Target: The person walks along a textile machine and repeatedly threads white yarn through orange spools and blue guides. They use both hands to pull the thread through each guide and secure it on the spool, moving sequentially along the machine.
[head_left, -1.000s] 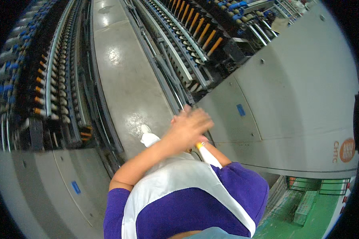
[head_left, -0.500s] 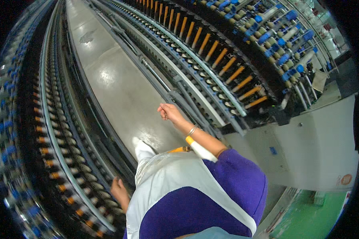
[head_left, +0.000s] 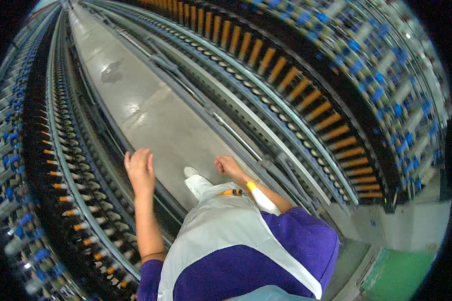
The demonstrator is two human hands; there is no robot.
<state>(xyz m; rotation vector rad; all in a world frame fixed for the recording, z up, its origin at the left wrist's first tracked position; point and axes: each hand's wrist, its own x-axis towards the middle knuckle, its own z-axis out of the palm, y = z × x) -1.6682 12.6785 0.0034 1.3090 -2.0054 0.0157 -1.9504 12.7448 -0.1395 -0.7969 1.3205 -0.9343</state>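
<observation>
My left hand (head_left: pixel 140 169) is raised over the left side of the aisle, its fingers apart and nothing seen in it. My right hand (head_left: pixel 227 165) hangs over the floor on the right, fingers curled in loosely; nothing shows in it. Against my right forearm lies a white tapered piece with a yellow end (head_left: pixel 262 198), beside a bracelet. A yellow-and-black tool (head_left: pixel 231 192) sits at the waist of my white apron (head_left: pixel 211 213). Neither hand touches the machines.
Long spinning frames line both sides: the left one (head_left: pixel 60 170) carries bobbins with orange tops and white yarn, the right one (head_left: pixel 286 78) a row of orange-brown bobbins. Blue and pale spools (head_left: pixel 379 78) hang above. A grey floor aisle (head_left: pixel 135 108) runs between, with a dark patch (head_left: pixel 111 71).
My left hand has risen and swung forward from low beside the left frame. My right hand has dropped back nearer my body. The view has shifted along the aisle.
</observation>
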